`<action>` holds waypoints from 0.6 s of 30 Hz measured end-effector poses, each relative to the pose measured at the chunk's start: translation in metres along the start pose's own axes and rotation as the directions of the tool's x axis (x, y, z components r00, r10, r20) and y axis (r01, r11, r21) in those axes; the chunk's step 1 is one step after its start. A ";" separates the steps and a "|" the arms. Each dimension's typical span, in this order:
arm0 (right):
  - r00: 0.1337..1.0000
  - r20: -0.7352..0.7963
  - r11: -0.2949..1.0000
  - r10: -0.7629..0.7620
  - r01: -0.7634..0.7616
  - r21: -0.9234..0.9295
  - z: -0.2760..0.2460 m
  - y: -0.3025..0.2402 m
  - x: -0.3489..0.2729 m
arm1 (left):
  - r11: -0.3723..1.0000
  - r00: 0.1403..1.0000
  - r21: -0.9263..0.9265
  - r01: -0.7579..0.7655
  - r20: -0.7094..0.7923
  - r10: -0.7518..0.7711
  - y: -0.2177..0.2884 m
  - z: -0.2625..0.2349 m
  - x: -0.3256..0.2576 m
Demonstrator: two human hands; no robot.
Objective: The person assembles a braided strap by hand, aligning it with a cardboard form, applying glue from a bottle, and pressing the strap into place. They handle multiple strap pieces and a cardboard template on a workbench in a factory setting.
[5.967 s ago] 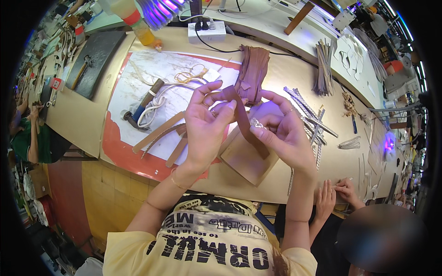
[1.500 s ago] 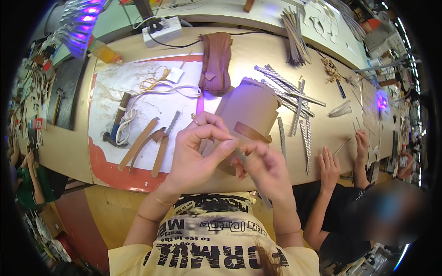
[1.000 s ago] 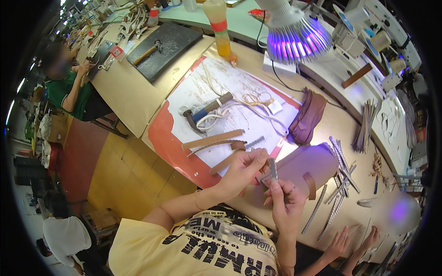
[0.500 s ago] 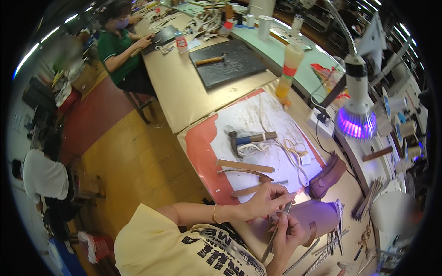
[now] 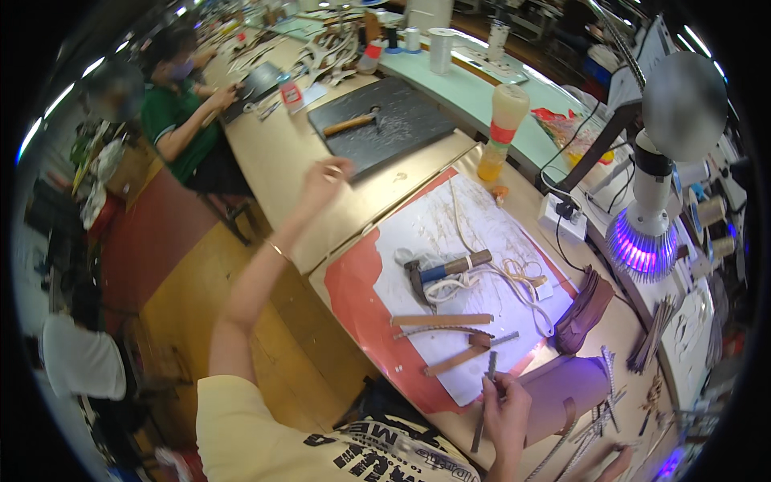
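Observation:
My right hand (image 5: 507, 408) pinches a narrow dark strip (image 5: 479, 426) between thumb and fingers, at the near edge of the worktable. Beside it lies a rolled mauve-brown sheet (image 5: 566, 390). My left arm reaches far forward and left. My left hand (image 5: 325, 181) hovers by the near left corner of a black board (image 5: 377, 132), its fingers curled together and somewhat blurred; whatever they may hold is too small to make out. Brown strips (image 5: 443, 320) and a braided strip lie on the white sheet ahead of my right hand, near a hammer with a blue handle (image 5: 444, 271).
Another hammer (image 5: 351, 124) rests on the black board. A squeeze bottle with amber liquid (image 5: 502, 132) and a lit lamp (image 5: 649, 233) stand to the right. Bundled thin strips (image 5: 650, 341) lie below the lamp. A person in green (image 5: 181, 132) works at the table's far left.
My left hand has left the strip and swung forward and left toward the black board. My right hand still holds the strip, now tipped more upright. The view has shifted slightly.

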State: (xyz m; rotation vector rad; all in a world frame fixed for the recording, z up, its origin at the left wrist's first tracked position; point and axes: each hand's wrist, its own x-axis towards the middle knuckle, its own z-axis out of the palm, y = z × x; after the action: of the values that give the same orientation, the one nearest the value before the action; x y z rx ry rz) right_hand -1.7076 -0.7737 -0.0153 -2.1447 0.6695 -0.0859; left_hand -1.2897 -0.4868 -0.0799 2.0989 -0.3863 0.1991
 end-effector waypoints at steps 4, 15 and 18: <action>0.989 -0.129 0.997 0.074 -0.070 0.034 0.014 0.007 -0.001 | 0.945 0.953 0.273 0.181 -0.285 -0.100 -0.159 -0.079 0.167; 0.789 -0.332 0.726 0.517 -0.199 0.658 -0.061 0.015 -0.088 | 0.889 0.937 -0.298 0.349 0.093 -0.336 -0.244 -0.109 0.388; 0.712 -0.489 0.791 0.504 -0.152 0.593 -0.069 0.048 -0.127 | 0.926 0.954 -0.228 0.300 0.083 -0.288 -0.232 -0.076 0.407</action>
State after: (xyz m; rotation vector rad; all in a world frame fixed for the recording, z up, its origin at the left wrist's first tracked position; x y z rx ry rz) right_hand -1.8566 -0.7841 0.0134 -1.4021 1.2686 -0.7326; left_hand -0.8266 -0.3876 -0.1061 1.8972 -0.1115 -0.0731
